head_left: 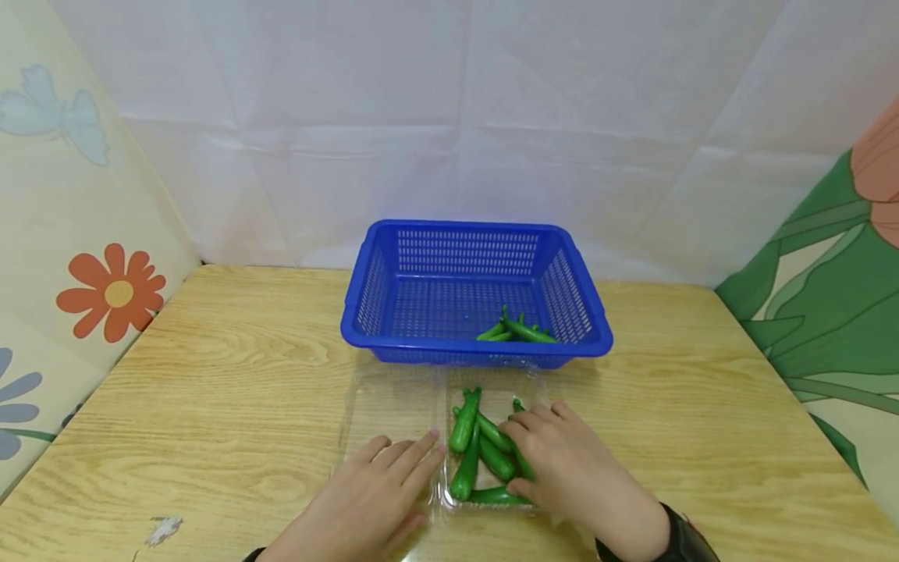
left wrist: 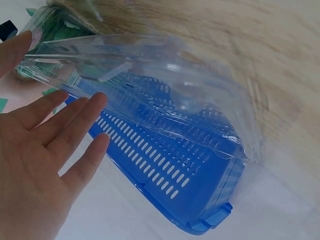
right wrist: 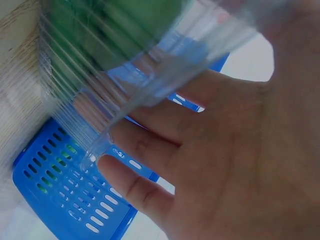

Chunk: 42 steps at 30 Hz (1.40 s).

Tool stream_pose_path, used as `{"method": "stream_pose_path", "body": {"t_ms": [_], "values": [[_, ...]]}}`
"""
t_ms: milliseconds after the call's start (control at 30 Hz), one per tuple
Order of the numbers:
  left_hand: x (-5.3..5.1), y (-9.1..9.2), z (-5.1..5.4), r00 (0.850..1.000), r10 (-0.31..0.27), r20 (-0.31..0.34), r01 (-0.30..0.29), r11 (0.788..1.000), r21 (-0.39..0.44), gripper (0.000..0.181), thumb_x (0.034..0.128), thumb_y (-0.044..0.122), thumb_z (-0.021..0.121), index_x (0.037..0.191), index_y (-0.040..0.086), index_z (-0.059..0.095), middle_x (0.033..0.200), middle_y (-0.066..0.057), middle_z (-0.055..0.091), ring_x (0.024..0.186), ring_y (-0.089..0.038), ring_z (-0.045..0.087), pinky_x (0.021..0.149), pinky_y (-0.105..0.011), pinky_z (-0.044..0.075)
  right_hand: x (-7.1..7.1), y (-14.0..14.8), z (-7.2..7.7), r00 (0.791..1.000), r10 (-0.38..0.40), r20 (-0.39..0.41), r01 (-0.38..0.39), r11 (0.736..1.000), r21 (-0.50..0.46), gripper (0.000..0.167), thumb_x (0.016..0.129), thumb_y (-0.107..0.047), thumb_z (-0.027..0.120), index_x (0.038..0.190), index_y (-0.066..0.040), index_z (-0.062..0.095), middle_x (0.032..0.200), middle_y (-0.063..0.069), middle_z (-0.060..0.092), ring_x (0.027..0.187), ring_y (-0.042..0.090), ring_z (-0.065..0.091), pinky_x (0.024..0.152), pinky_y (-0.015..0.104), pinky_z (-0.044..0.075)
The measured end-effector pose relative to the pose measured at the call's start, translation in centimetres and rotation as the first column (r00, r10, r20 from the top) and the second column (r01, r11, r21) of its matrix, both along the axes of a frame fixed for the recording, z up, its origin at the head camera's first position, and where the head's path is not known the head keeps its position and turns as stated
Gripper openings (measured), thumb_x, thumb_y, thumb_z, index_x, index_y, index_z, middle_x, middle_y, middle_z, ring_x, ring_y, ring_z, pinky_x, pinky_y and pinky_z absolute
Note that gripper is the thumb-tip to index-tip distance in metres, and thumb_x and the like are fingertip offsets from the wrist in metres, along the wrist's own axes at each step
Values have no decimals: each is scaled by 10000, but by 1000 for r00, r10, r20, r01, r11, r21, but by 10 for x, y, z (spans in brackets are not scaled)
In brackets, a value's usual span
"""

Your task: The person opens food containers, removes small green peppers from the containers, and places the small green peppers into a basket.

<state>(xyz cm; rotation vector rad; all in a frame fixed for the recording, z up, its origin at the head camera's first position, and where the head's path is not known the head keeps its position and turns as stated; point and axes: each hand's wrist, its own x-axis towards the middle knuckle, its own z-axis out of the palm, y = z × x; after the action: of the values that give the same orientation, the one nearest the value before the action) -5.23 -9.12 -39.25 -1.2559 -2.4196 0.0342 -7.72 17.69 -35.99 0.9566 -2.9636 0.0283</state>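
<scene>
A clear plastic box [head_left: 492, 499] lies with its lid [head_left: 393, 406] folded out to the left, and several green cucumber-like vegetables [head_left: 497, 459] are in its right half. Over that half's right side my right hand [head_left: 572, 464] rests with loosely bent, spread fingers beside a green piece. In the right wrist view, the hand [right wrist: 215, 135] shows partly through the clear wall, near a large green shape [right wrist: 135, 30]; its fingertip contact is unclear. My left hand [head_left: 375, 488] lies at the lid's near part, fingers extended. The left wrist view shows its hand [left wrist: 55, 145] with nothing gripped.
Behind the box stands a blue perforated basket [head_left: 477, 347], with several green pieces [head_left: 527, 332] in its near right corner. The wooden table [head_left: 232, 382] extends to both sides. White cloth [head_left: 449, 117] hangs behind, with patterned panels at left and right.
</scene>
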Motion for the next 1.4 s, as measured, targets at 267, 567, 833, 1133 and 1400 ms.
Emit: {"method": "stream_pose_path", "body": {"t_ms": [267, 567, 833, 1133, 1400], "values": [[0, 0, 1, 1000, -4, 7, 4, 1000, 1, 702, 830, 467, 698, 1381, 61, 542, 1381, -76, 576, 1187, -177, 578, 906, -366, 469, 0, 0, -1, 999, 21, -49, -23, 999, -34, 540, 699, -286, 870, 1142, -40, 685, 1105, 113, 684, 1065, 320, 620, 920, 563, 465], [-2, 0, -1, 1000, -6, 4, 6, 1000, 7, 699, 823, 471, 696, 1375, 67, 551, 1366, -76, 589, 1171, -175, 590, 893, -365, 475, 0, -1, 0, 998, 41, -51, -43, 999, -34, 483, 720, -206, 847, 1145, -46, 683, 1081, 92, 685, 1028, 292, 637, 876, 502, 483], [-2, 0, -1, 1000, -8, 10, 8, 1000, 14, 686, 820, 469, 699, 1366, 77, 561, 1359, -73, 595, 1163, -173, 593, 884, -354, 472, 0, -2, 0, 996, 86, -26, -88, 994, -58, 454, 710, -139, 842, 1125, -49, 681, 989, 46, 670, 887, 199, 639, 744, 404, 500], [-1, 0, -1, 1000, -8, 8, 8, 1000, 13, 676, 824, 467, 694, 1360, 76, 565, 1361, -71, 593, 1163, -170, 592, 883, -348, 472, -1, -3, 0, 995, 103, -15, -104, 990, -91, 425, 712, -84, 831, 1106, -42, 678, 982, 38, 653, 871, 187, 626, 724, 412, 513], [-1, 1, -1, 1000, -8, -5, 8, 1000, 2, 674, 823, 466, 684, 1358, 73, 568, 1353, -70, 598, 1158, -168, 596, 874, -345, 476, 0, -4, 0, 991, 110, -76, -121, 981, -150, 344, 748, -25, 764, 1082, -37, 685, 959, 29, 664, 812, 176, 624, 692, 377, 519]]}}
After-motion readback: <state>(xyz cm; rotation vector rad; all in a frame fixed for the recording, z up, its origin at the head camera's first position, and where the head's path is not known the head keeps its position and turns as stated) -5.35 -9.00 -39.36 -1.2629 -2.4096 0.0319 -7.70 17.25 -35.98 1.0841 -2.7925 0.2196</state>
